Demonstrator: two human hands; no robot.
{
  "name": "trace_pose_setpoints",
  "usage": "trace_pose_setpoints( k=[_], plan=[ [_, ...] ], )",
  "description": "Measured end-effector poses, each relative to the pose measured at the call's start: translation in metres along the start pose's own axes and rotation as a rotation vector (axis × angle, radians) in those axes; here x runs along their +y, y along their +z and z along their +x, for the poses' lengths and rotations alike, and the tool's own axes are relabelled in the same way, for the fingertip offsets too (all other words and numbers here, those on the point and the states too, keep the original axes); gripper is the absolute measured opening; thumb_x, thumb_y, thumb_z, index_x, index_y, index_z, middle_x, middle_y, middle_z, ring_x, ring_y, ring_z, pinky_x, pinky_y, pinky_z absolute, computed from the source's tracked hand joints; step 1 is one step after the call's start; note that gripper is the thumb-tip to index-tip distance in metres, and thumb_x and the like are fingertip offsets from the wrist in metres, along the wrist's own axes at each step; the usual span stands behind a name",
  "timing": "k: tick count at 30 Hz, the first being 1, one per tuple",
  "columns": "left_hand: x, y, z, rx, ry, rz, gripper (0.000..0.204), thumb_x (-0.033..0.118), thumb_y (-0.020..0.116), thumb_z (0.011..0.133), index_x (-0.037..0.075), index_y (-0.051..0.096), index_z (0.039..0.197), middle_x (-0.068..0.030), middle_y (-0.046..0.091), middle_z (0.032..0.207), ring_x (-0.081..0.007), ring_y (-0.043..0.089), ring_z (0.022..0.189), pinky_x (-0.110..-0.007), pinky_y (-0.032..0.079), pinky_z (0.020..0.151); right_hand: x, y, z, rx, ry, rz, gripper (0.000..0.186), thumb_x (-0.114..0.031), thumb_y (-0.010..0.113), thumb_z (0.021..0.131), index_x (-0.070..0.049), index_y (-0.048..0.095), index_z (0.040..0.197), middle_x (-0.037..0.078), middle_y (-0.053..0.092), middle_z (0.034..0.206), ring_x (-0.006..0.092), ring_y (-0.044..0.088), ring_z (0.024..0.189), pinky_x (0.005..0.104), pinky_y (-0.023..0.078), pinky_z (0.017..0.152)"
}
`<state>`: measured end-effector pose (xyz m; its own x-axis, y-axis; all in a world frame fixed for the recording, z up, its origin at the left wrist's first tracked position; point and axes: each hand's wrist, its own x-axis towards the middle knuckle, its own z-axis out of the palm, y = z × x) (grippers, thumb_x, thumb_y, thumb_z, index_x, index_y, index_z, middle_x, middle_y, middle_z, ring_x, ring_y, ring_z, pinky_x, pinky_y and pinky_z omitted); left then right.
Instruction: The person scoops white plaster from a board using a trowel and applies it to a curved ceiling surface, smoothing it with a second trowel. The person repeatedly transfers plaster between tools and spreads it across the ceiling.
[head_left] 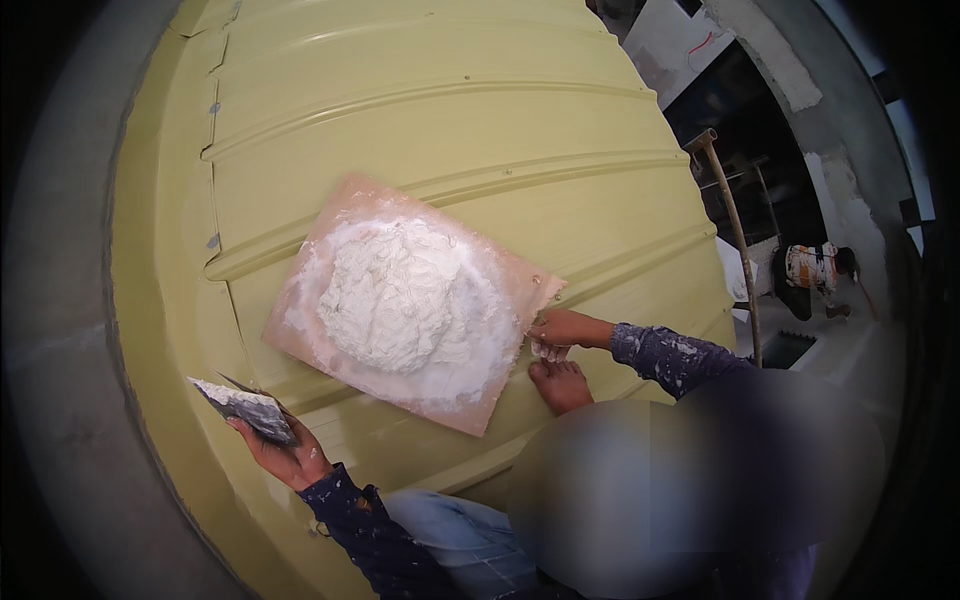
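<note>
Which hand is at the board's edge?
The right hand, at the right edge of the board; the left hand is away from it, holding a paste-smeared blade.

Left grip (283,455) curled closed, right grip (562,332) palm-down

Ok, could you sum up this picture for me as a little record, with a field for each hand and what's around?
Left hand: holds a flat tool with white material on it
Right hand: at the board's right edge; whether it grips is unclear
Board: brownish, lying at an angle
On the board: a white mound, smeared around its edges
Surface below: yellow ribbed sheet
Near right hand: a bare foot
Far right: upright pole; another person beyond it
</note>
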<state>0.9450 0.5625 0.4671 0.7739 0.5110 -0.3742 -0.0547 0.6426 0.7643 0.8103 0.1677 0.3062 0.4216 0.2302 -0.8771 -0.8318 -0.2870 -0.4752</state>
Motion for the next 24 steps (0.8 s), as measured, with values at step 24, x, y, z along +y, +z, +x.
trace_pose_setpoints(
  k=[24],
  plan=[
    [0.003,-0.006,0.003,-0.066,-0.108,-0.080,0.045,0.019,0.066,0.094,0.002,0.050,0.133,-0.0089,0.058,0.127,-0.0211,0.057,0.112,-0.036,0.049,0.105,0.054,0.029,0.085,1.104,-0.372,0.349,0.034,-0.026,0.054,0.100,-0.003,0.051,0.075,0.000,0.046,0.066,0.0098,0.039,0.067,0.0309,0.038,0.062]
  ],
)
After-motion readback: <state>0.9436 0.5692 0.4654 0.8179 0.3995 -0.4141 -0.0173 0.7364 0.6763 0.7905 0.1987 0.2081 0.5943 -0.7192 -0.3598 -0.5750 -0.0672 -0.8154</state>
